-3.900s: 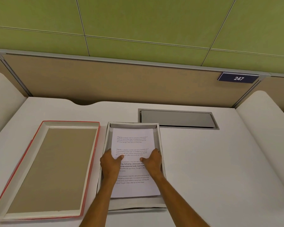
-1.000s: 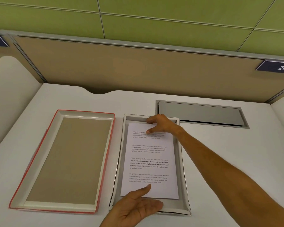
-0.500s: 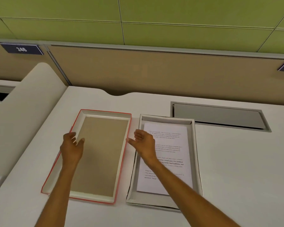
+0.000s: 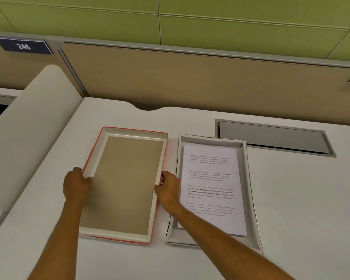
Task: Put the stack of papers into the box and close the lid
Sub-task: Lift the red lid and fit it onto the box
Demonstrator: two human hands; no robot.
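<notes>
1. A dark blue sign (image 4: 23, 46) on the partition, upper left of the frame, reads "246".
2. The top sheet of the stack of papers (image 4: 210, 184), right of centre, bears printed paragraphs; bold words read "way of living. Defined by a slower pace".

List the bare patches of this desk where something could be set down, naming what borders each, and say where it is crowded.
Free: the desk right of the box, below the grey hatch; the strip behind the lid up to the partition; the near edge between the forearms. Crowded: the narrow gap between lid and box, filled by the right hand; the left hand grips the lid's other side.
</notes>
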